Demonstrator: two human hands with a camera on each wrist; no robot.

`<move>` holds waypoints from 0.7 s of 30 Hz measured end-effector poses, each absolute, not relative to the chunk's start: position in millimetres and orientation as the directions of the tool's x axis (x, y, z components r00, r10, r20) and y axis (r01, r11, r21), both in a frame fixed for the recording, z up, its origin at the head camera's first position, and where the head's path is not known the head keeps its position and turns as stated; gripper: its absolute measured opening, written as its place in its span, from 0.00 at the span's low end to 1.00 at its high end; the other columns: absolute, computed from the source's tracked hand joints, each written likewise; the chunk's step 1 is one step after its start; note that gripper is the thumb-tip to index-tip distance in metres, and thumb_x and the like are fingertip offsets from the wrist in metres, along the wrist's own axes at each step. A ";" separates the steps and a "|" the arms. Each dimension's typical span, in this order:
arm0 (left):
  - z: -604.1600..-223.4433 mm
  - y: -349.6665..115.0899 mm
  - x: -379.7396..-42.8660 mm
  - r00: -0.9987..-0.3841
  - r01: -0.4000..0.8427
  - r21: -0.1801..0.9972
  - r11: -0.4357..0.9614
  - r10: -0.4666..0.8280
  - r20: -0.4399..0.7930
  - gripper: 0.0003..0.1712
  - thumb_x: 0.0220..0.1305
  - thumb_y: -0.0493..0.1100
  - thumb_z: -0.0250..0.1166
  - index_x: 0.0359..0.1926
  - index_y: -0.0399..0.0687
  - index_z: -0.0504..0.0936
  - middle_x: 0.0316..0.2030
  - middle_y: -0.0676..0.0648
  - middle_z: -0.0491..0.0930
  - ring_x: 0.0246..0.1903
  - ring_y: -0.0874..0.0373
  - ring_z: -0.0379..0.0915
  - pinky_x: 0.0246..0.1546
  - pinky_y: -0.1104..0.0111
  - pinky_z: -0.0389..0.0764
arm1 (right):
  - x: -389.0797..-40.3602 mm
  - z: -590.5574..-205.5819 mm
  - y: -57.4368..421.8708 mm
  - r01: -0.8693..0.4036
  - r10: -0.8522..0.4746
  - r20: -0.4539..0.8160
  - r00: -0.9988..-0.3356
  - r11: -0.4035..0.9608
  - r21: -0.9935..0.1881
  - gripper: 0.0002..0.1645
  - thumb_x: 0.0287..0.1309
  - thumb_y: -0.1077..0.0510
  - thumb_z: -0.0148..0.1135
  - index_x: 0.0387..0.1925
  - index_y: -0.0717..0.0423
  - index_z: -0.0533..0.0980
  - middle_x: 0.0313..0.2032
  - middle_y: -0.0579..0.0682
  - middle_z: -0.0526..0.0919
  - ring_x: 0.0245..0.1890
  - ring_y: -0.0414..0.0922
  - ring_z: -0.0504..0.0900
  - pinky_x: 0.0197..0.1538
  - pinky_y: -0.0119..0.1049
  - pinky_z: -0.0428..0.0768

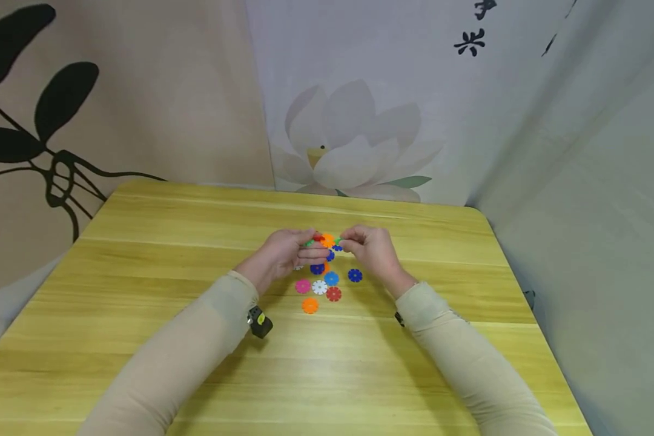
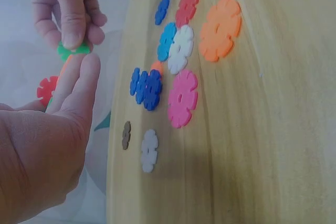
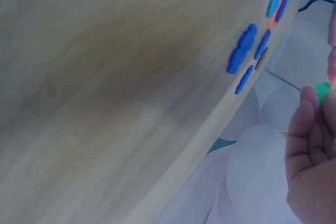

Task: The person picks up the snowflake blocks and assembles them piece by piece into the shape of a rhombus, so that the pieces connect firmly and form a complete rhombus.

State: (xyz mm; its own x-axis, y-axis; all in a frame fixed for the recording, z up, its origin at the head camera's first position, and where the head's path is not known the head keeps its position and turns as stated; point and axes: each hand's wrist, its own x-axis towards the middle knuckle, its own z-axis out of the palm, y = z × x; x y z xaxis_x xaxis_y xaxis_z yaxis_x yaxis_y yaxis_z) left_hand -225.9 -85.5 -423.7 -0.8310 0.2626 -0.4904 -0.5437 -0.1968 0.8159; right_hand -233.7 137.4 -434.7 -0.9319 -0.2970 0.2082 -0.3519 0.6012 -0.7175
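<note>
My left hand [image 1: 284, 253] holds a small cluster of notched plastic snowflake discs above the table, its lower fingers stretched out beneath. An orange disc [image 1: 327, 241] faces the head camera, with a red disc [image 2: 47, 89] beside it and a bit of green disc [image 1: 309, 243] showing near the thumb. From the other side my right hand [image 1: 372, 248] pinches a green disc [image 2: 73, 50] between thumb and fingertips. This green disc meets the orange one's edge; the slots where they meet are hidden by fingers.
Loose discs lie on the wooden table [image 1: 142, 303] below the hands: several blue ones [image 1: 355, 275], a pink [image 1: 302, 286], a white [image 1: 319, 287], a light blue [image 1: 331, 278], a red [image 1: 333, 293] and an orange disc [image 1: 310, 305]. A printed curtain [image 1: 360, 145] hangs behind the table.
</note>
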 end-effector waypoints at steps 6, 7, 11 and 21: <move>-427.8 -85.1 -227.4 -0.826 -0.551 0.802 -0.231 0.292 -0.483 0.27 0.87 0.51 0.48 0.70 0.34 0.73 0.63 0.32 0.83 0.64 0.41 0.82 0.57 0.63 0.89 | -232.7 -441.9 138.0 -0.424 -0.296 0.305 -0.905 0.586 -0.690 0.05 0.69 0.62 0.72 0.42 0.59 0.89 0.39 0.54 0.94 0.36 0.49 0.93 0.40 0.36 0.93; -428.0 -85.3 -227.4 -0.826 -0.549 0.802 -0.235 0.295 -0.480 0.27 0.87 0.51 0.48 0.70 0.33 0.72 0.63 0.32 0.83 0.65 0.41 0.81 0.57 0.63 0.89 | -232.7 -442.7 137.9 -0.439 -0.299 0.322 -0.898 0.583 -0.684 0.04 0.69 0.62 0.72 0.42 0.59 0.89 0.39 0.55 0.94 0.36 0.48 0.93 0.40 0.36 0.93; -427.8 -85.6 -227.4 -0.828 -0.543 0.806 -0.234 0.307 -0.469 0.28 0.87 0.51 0.48 0.71 0.32 0.71 0.65 0.31 0.81 0.66 0.40 0.80 0.58 0.64 0.88 | -232.5 -444.0 136.9 -0.488 -0.309 0.378 -0.872 0.581 -0.651 0.04 0.69 0.64 0.71 0.42 0.60 0.89 0.38 0.55 0.94 0.35 0.47 0.93 0.40 0.37 0.93; -429.1 -83.7 -227.1 -0.831 -0.544 0.790 -0.283 0.313 -0.460 0.29 0.88 0.49 0.46 0.73 0.30 0.66 0.67 0.29 0.78 0.63 0.41 0.82 0.61 0.58 0.87 | -234.4 -445.4 133.9 -0.559 -0.339 0.451 -0.826 0.598 -0.574 0.03 0.69 0.66 0.70 0.40 0.63 0.87 0.37 0.57 0.93 0.33 0.48 0.92 0.41 0.39 0.93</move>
